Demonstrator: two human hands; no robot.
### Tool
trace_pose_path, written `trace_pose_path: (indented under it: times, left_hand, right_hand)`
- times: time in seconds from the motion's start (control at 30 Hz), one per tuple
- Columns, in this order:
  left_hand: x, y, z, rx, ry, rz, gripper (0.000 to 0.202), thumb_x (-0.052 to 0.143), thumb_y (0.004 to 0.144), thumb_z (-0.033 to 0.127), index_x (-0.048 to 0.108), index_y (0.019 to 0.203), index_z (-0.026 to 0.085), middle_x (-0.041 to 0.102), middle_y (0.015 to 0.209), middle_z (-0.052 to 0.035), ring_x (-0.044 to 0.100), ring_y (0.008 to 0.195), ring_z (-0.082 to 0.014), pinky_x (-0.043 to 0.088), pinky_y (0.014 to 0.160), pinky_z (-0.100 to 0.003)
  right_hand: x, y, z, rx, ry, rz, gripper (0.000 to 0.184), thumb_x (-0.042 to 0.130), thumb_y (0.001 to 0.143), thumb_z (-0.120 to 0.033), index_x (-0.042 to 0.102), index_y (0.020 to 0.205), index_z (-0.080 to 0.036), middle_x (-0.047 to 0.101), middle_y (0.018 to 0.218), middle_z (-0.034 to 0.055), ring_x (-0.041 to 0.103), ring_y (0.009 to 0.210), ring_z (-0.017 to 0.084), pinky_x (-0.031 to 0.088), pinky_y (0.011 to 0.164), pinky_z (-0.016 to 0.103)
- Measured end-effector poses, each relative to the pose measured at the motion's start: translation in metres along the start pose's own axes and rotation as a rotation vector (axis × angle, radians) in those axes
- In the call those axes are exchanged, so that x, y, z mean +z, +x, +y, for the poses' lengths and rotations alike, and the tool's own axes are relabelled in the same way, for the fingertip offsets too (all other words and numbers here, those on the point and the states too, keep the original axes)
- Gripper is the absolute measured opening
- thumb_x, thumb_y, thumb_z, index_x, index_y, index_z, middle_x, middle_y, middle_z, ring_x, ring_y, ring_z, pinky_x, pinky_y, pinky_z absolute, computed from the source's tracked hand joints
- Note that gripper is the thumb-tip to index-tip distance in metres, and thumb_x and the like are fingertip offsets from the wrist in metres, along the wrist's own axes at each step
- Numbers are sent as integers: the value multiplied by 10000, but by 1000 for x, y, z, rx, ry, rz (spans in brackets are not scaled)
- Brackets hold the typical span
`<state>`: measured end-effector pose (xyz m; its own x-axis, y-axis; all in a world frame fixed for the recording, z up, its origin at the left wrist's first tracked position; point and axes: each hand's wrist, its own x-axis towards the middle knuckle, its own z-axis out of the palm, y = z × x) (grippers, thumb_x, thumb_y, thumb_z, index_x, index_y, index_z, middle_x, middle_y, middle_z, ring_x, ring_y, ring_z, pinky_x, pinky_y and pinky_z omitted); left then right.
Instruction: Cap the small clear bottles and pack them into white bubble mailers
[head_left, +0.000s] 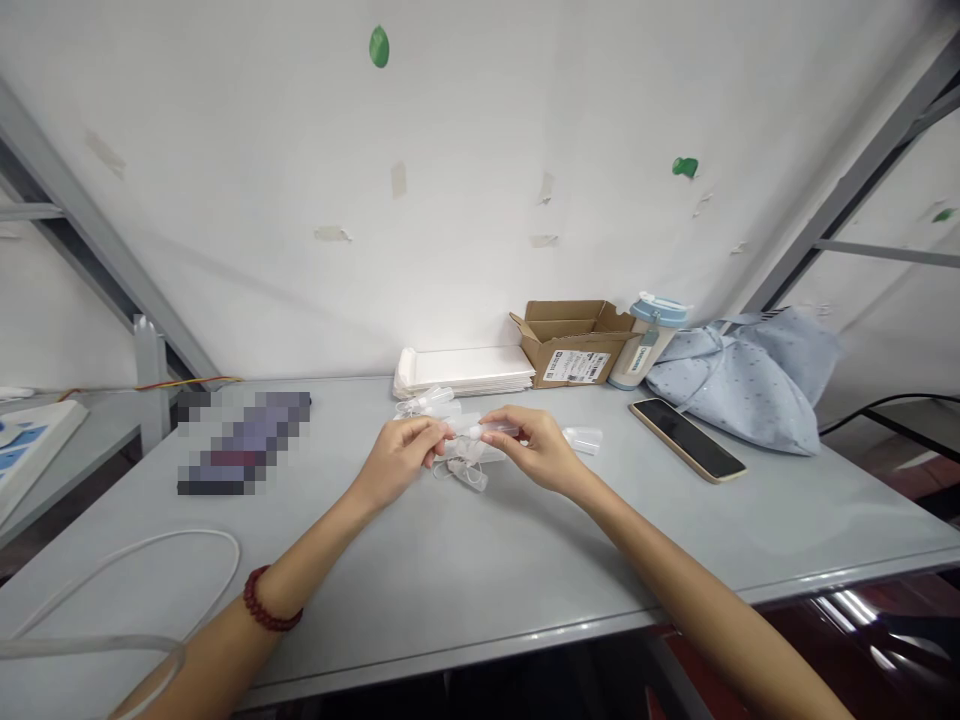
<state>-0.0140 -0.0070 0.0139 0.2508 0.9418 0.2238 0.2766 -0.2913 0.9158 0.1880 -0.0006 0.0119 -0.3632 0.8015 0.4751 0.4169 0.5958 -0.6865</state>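
In the middle of the table my left hand point(405, 455) and my right hand point(541, 450) meet over a small pile of clear plastic tubes point(469, 475), some with thin loops on them. Between thumb and fingers my right hand pinches one clear tube point(469, 433), lying sideways and pointing left. My left hand is closed, its fingertips pinched at the left end of that same tube. Another clear tube point(583, 440) rests on the table just beyond my right hand. The hands partly cover the pile.
Behind the pile lie stacked white boxes point(465, 370), with an open cardboard box point(574, 345) beside them. A blue-lidded cup point(646, 340), a light blue cloth bag point(750, 380) and a phone point(686, 440) occupy the right. A white cable point(225, 540) loops at left, near a blurred-out object point(247, 445).
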Motion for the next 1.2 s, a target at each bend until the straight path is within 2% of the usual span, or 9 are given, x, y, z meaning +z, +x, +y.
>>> trace_pose_path:
  times: [0.23,0.53,0.9,1.0,1.2]
  left_hand:
    - [5,-3,3,60,63,-34,290,527,782,369,554,589,153,463,505,29,416,494,-89,349,468,-203]
    - [7,-5,0,25,71,-91,273,519,793,361,562,623,152,517,549,21,432,497,-89,357,473,-202]
    - [8,-2,-2,33,115,-93,274,513,796,367,600,658,147,506,548,23,425,510,-94,344,492,-207]
    - [4,1,-2,44,138,-40,276,514,786,375,597,647,151,508,555,21,430,519,-99,349,507,-211]
    - [-17,15,-19,-70,116,237,291,541,738,423,583,638,152,484,538,30,430,512,-101,350,512,-215]
  right_hand:
    - [4,-2,-1,-15,-21,-3,210,547,837,-332,645,904,-159,676,795,38,576,649,120,443,553,223]
    - [6,-3,1,-18,-24,-17,191,551,836,-305,648,897,-152,673,797,44,582,657,121,449,566,224]
    - [5,-2,5,-49,-64,-48,184,546,844,-298,630,910,-149,654,792,43,566,651,115,449,560,217]
    - [0,1,8,-89,-82,-15,202,577,823,-318,615,938,-156,629,768,30,529,595,100,440,536,215]
    - [-26,10,30,-96,-222,161,161,547,808,-248,593,944,-175,591,697,12,503,581,110,419,537,230]
